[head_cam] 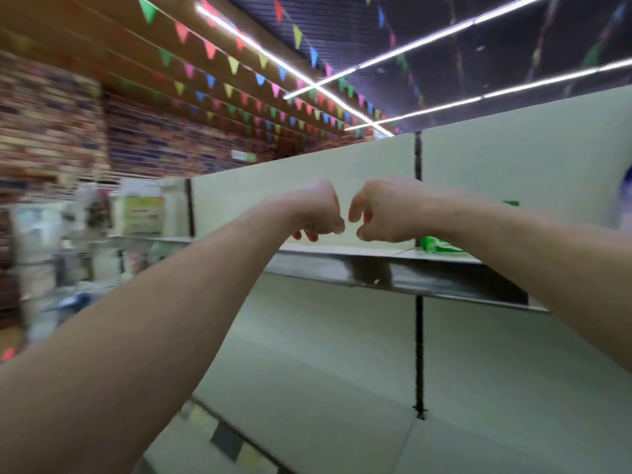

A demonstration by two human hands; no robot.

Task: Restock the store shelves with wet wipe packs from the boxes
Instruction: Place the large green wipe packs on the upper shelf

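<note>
Hands filled the middle of the head view, raised on bare outstretched arms to the upper shelf (410,275). The left hand (316,213) was balled with its fingers curled under, and the right hand (379,210) had its fingers hooked downward. The two were close together, knuckles almost meeting, and nothing could be seen in either grip. A green pack (441,244), probably wet wipes, lay on that shelf just behind the right wrist and was partly hidden by it. The stretch of shelf below the hands and the pale back panel (307,172) carried nothing else that could be made out. The lower shelf (478,449) lay beneath, and bunting (232,65) and light strips (427,37) ran across the ceiling. No boxes showed, so fresh stock probably had to come from outside this view. The shelf sat high and the picture was smeared with motion. On that footing, a hurried reach could nudge the green pack off the front edge, or leave a pack overhanging so that it tipped and fell.
</note>
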